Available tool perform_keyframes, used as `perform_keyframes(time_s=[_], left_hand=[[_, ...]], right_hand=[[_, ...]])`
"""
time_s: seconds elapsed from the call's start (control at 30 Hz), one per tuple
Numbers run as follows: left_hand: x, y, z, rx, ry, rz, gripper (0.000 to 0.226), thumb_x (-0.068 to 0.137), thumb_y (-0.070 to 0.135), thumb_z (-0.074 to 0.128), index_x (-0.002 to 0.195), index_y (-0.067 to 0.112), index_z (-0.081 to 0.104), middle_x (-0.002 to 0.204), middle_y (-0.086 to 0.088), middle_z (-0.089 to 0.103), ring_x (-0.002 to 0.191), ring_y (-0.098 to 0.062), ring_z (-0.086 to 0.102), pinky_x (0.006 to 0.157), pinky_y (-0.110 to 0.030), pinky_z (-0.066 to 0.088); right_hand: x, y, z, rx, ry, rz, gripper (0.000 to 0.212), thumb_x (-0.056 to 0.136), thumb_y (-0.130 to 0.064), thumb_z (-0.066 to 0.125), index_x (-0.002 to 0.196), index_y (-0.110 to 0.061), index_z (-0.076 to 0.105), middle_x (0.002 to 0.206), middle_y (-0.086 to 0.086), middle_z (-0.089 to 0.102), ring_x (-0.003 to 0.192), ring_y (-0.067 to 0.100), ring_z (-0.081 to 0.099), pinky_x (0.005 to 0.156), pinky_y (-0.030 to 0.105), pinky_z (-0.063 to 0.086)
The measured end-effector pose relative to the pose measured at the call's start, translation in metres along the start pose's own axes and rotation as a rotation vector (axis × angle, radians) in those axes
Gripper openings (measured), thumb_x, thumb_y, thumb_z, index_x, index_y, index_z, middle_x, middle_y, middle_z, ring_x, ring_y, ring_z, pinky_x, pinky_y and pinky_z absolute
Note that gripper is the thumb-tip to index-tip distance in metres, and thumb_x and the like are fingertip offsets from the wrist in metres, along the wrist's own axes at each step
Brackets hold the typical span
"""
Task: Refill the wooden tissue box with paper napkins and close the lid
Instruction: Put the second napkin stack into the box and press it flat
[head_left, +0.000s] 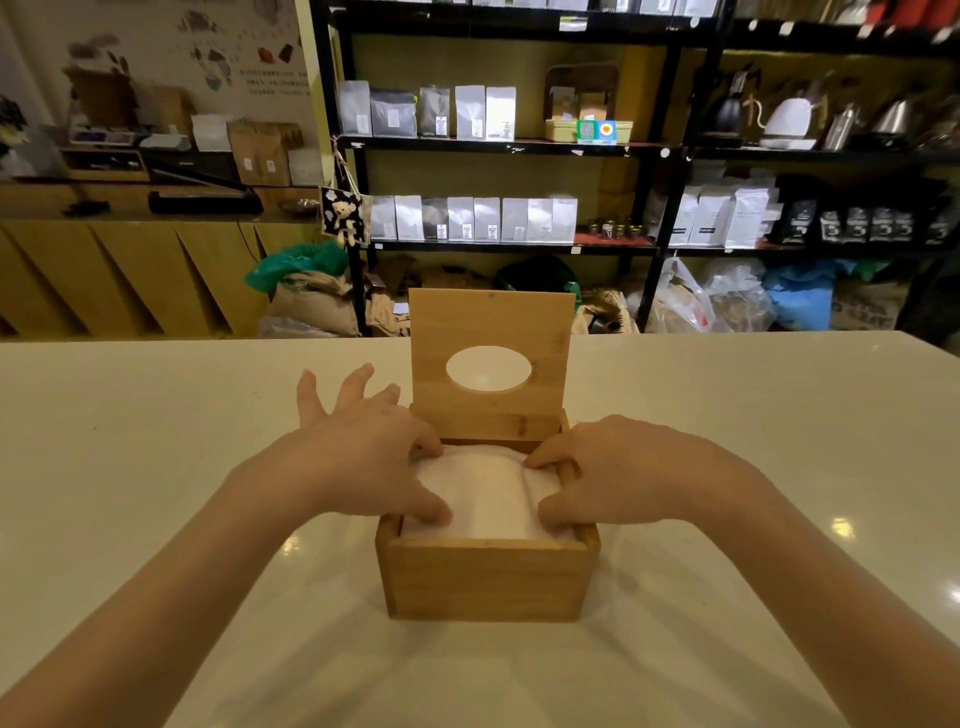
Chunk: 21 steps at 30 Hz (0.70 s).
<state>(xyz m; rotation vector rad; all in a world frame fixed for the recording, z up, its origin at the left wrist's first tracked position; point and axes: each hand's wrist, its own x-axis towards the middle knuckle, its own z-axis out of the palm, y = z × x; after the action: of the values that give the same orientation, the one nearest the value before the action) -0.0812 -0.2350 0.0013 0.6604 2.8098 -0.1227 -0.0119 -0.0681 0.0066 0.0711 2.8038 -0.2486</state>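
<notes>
2 hands (363, 457) (618, 473), fingers bent, press 1 napkin stack (488, 493) into 1 wooden box (488, 577), lid (491, 322) upright.

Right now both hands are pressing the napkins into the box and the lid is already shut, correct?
Not quite. The head view shows the lid standing open, upright behind the box. The rest holds: the left hand and right hand are pressing the napkins into it.

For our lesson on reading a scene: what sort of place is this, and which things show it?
Probably a coffee shop or coffee retailer: shelves of sealed bags, kettles on display, and sacks on the floor.
</notes>
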Motion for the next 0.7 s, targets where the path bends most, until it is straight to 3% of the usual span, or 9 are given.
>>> perform_keyframes(time_s=[0.13,0.23,0.33,0.47,0.7], left_hand=[[-0.003,0.004,-0.004,-0.17,0.096,0.021,0.028,0.078,0.056,0.053,0.104,0.046,0.06,0.152,0.004,0.026,0.144,-0.024,-0.006,0.108,-0.061,-0.012],[-0.002,0.012,0.004,-0.244,0.157,0.024,0.023,0.077,0.055,0.056,0.097,0.047,0.064,0.149,0.006,0.03,0.143,-0.024,-0.007,0.106,-0.062,-0.013],[-0.002,0.018,0.016,-0.208,0.218,-0.016,0.031,0.074,0.059,0.057,0.102,0.05,0.061,0.152,0.0,0.021,0.143,-0.025,-0.012,0.106,-0.064,-0.012],[-0.001,0.022,0.027,-0.227,0.253,-0.039,0.034,0.072,0.057,0.061,0.104,0.047,0.062,0.15,0.0,0.016,0.142,-0.024,-0.01,0.107,-0.064,-0.009],[0.001,0.016,0.026,-0.278,0.14,0.006,0.033,0.075,0.058,0.057,0.106,0.049,0.058,0.151,0.002,0.011,0.141,-0.026,-0.007,0.107,-0.065,-0.006]], right_hand=[[-0.004,0.001,0.005,0.172,0.193,-0.027,0.038,0.083,-0.044,0.056,0.119,-0.032,0.058,0.117,-0.006,0.06,0.102,0.014,0.054,0.086,0.03,0.045],[-0.001,-0.008,0.012,0.331,0.364,-0.04,0.028,0.084,-0.044,0.054,0.101,-0.026,0.069,0.097,-0.005,0.067,0.087,0.012,0.059,0.079,0.032,0.05],[0.005,-0.014,0.022,0.308,0.379,0.024,0.035,0.077,-0.052,0.06,0.102,-0.027,0.066,0.096,-0.005,0.05,0.09,0.014,0.051,0.077,0.029,0.044],[0.007,-0.019,0.03,0.157,0.347,0.076,0.043,0.077,-0.052,0.06,0.114,-0.031,0.058,0.118,0.003,0.043,0.112,0.024,0.046,0.094,0.044,0.043],[0.006,-0.021,0.025,-0.014,0.323,0.081,0.045,0.082,-0.054,0.052,0.118,-0.028,0.057,0.118,0.006,0.045,0.107,0.025,0.049,0.083,0.038,0.041]])
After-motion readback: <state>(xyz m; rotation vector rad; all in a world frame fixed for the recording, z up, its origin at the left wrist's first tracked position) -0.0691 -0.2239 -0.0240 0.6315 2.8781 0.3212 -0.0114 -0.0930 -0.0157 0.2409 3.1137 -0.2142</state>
